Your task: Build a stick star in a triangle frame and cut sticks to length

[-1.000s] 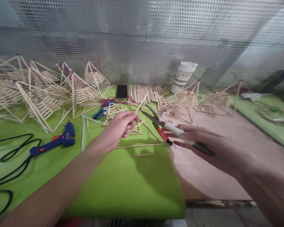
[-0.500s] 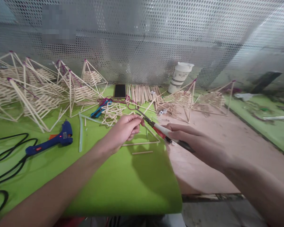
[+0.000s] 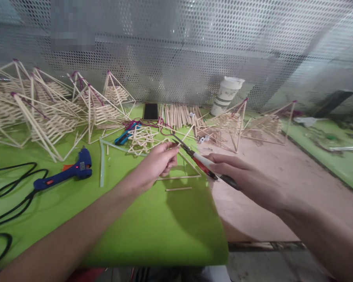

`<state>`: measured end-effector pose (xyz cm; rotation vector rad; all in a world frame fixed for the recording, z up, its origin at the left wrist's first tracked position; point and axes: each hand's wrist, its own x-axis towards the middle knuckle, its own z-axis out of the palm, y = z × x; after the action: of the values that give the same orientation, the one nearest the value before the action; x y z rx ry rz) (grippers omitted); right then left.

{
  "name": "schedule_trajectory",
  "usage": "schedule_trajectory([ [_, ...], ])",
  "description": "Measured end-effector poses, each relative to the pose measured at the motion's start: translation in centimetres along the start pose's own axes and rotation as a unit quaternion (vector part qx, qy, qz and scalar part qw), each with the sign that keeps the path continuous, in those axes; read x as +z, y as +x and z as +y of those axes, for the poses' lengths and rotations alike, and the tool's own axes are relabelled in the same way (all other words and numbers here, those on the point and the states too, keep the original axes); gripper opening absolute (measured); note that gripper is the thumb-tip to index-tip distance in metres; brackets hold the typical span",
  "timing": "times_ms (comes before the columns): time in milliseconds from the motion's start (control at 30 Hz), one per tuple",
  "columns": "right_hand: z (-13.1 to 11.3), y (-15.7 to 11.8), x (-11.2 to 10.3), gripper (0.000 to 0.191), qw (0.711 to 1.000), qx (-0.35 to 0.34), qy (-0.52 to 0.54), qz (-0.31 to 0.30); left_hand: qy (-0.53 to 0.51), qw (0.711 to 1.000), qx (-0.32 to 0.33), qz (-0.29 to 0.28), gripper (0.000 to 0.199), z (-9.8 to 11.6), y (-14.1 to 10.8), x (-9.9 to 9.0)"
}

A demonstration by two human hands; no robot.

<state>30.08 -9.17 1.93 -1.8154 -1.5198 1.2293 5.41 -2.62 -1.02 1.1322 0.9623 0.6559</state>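
Note:
My left hand (image 3: 161,162) pinches a thin wooden stick (image 3: 188,132) that slants up to the right past its fingertips. My right hand (image 3: 241,172) is closed around long-nose pliers (image 3: 204,161) with white, red and black handles. Their dark, slightly parted jaws point up-left and cross the stick close to my left fingertips; whether they touch it, I cannot tell. Beneath the hands, sticks joined at a corner (image 3: 190,176) lie on the green mat (image 3: 152,235), partly covered by my left hand. A short loose stick (image 3: 178,189) lies nearer to me.
A blue glue gun (image 3: 66,172) with a black cord lies at left, beside a glue stick (image 3: 102,166). Several stick pyramids (image 3: 51,117) stand behind it. Farther back are a blue cutter (image 3: 126,134), phone (image 3: 151,112), stick pile (image 3: 179,116) and paper cup (image 3: 227,96).
The plier jaws have parted slightly around the stick by my left fingertips. Both hands keep their grip and nearly the same place; the whole view has shifted a little.

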Motion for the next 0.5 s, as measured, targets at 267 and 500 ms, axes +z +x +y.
schedule_trajectory([
  [267,-1.6,-0.5,0.4,0.033,0.995,-0.057,-0.021,-0.079,0.002,1.000,-0.012,-0.010,0.031,-0.2,0.1,-0.1],
  [500,-1.4,-0.2,0.5,0.035,0.991,-0.071,-0.072,-0.086,-0.001,1.000,-0.005,-0.008,0.028,0.1,0.0,0.0],
])
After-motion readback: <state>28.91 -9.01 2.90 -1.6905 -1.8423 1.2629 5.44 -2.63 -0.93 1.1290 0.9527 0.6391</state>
